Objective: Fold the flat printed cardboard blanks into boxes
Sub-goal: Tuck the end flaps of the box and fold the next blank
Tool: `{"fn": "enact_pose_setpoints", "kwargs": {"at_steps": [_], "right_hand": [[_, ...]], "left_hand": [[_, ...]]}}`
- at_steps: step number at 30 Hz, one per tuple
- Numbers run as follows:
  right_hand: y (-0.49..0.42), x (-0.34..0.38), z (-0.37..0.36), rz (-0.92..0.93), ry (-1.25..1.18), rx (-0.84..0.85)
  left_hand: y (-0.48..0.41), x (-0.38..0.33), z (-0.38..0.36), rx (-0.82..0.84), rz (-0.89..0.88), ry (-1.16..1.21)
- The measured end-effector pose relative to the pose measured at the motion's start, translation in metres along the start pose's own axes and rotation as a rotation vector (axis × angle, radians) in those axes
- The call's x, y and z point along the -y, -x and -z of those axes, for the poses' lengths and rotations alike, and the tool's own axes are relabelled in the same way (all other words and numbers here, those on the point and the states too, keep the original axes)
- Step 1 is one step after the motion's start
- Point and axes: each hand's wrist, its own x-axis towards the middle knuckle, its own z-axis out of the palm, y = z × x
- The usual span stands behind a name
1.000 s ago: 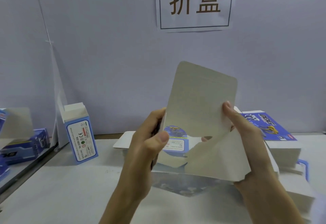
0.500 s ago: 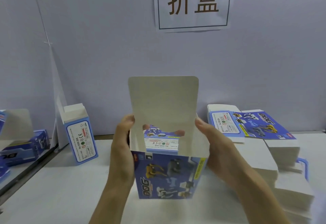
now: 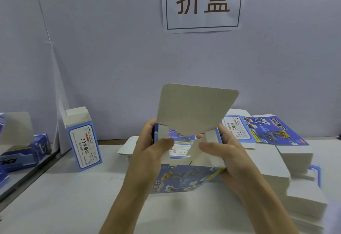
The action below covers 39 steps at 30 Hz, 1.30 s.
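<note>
1. The table (image 3: 73, 197) carried a stack of blanks (image 3: 295, 169) at the right.
2. The box (image 3: 186, 176) stood open between both hands, its big flap (image 3: 195, 110) upright (grey side showing).
3. The left hand (image 3: 147, 152) gripped its left wall, thumb pressing a flap inward.
4. The right hand (image 3: 227, 152) gripped the right wall likewise.

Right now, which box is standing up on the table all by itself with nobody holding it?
The small blue box on the left by the wall. It stands alone, while the other box is held in both hands.
</note>
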Motion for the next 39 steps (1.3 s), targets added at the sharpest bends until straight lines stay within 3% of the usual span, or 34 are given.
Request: {"fn": "enact_pose_setpoints", "kwargs": {"at_steps": [11,22,26,30,33,35,39], "right_hand": [[0.001,0.002,-0.004,0.028,0.009,0.029],[0.005,0.009,-0.01,0.128,0.038,0.059],[0.005,0.01,-0.009,0.136,0.045,0.007],[0.002,0.003,-0.006,0.119,-0.012,-0.154],[-0.002,0.0,-0.002,0.108,-0.127,-0.371],[-0.005,-0.002,0.001,0.1,-0.219,-0.484],[-0.005,-0.001,-0.003,0.053,-0.21,-0.479]], "left_hand": [[-0.001,-0.003,0.005,-0.039,0.008,-0.057],[0.001,-0.008,0.009,0.011,-0.143,-0.207],[0.003,-0.009,0.01,-0.001,-0.209,-0.303],[0.002,-0.005,-0.001,-0.095,-0.215,-0.134],[0.008,-0.004,-0.005,-0.184,-0.42,-0.373],[0.01,-0.003,-0.006,-0.09,-0.542,-0.608],[0.011,0.009,-0.015,-0.045,-0.62,-0.944]]}}
